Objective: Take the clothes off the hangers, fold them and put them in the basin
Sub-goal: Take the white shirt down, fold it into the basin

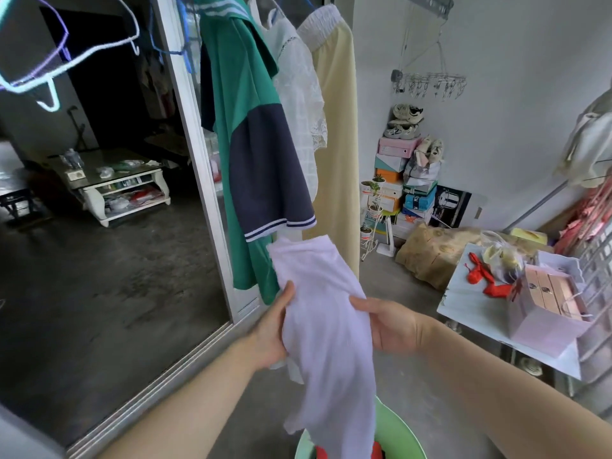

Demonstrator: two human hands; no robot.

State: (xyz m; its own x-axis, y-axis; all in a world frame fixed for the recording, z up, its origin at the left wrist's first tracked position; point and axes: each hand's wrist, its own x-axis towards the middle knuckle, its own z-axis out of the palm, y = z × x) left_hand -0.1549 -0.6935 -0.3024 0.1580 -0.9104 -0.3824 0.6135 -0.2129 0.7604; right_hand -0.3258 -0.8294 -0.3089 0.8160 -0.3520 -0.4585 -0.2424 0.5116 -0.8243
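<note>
I see the white garment (328,326) held up in the near middle. It hangs loose and creased, and its lower end drops to the green basin (402,435) at the near edge. The left hand (270,329) has its grip clamped on the garment's left edge, thumb on the front and fingers hidden behind the cloth. The right hand (394,326) has its grip clamped on the right edge, thumb on top. Something red (320,453) lies in the basin under the cloth.

Farther off, 3 pieces hang in a row: a green and navy top (245,134), a white lace top (299,91) and a cream piece (339,154). Pale and purple hangers (66,58) show blurred at the far left. On the right, a white table (470,293) carries a pink bag (543,323). Shoe boxes (407,180) are stacked by the far wall.
</note>
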